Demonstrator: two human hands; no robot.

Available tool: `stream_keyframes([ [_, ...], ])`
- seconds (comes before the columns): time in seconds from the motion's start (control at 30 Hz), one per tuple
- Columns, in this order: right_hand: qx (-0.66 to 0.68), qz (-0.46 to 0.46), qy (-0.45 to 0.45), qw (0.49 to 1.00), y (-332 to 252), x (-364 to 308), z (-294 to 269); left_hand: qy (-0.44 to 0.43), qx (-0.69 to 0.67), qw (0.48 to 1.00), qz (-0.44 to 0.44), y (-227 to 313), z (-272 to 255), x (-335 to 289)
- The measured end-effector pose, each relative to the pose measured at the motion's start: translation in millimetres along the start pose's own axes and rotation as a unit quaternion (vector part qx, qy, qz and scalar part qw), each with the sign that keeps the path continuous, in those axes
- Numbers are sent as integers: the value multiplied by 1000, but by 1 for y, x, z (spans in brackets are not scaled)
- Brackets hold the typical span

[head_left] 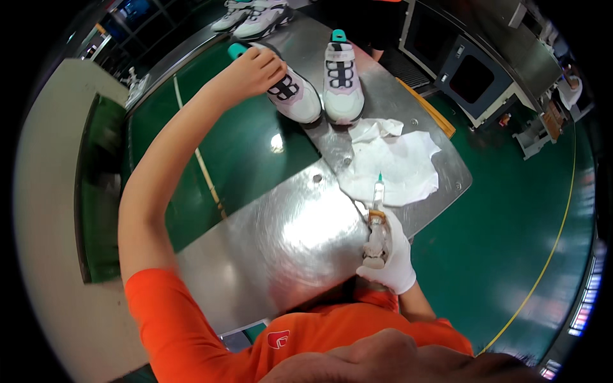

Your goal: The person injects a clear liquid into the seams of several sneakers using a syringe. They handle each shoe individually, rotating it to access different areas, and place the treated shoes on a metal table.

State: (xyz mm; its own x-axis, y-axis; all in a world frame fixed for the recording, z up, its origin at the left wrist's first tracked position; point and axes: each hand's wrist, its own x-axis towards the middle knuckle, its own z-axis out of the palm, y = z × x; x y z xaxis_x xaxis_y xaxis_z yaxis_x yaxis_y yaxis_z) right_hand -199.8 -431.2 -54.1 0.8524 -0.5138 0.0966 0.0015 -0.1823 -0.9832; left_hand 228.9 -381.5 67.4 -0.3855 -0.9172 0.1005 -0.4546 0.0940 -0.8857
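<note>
My left hand (251, 75), bare, reaches to the far side with its fingers curled over the ankle opening of a white and pale-lilac sneaker (300, 102) with black straps. A teal tab sticks out behind that hand. Just to the right stands a matching sneaker (343, 89), its own teal tab upright at the heel. My right hand (401, 258), in a white glove, is wrapped round a syringe (378, 193). The syringe's green tip points away from me, over a crumpled white cloth (408, 163). Part of the barrel is hidden by the fingers.
The metal worktop (274, 255) lies before me, beside a green conveyor belt (236, 159). More sneakers (258, 19) stand at the far end. A grey machine (469, 76) is at the far right, and a person's legs (378, 32) show beyond the table.
</note>
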Motion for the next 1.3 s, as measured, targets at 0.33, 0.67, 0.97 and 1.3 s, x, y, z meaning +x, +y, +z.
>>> stream_keyframes([
  [0.33, 145, 52, -90, 984, 2, -34, -26, -119, -235, 909, -323, 129, -276, -111],
  [0.67, 6, 69, -190, 979, -11, -13, -47, -17, -261, 884, -389, 254, -377, -154],
  [0.97, -68, 87, -193, 975, -28, -6, -45, 58, -346, 819, -454, 278, -371, -152],
  [1.3, -95, 98, -186, 973, -42, -1, -46, 8, -477, 697, -535, 255, -374, -147],
])
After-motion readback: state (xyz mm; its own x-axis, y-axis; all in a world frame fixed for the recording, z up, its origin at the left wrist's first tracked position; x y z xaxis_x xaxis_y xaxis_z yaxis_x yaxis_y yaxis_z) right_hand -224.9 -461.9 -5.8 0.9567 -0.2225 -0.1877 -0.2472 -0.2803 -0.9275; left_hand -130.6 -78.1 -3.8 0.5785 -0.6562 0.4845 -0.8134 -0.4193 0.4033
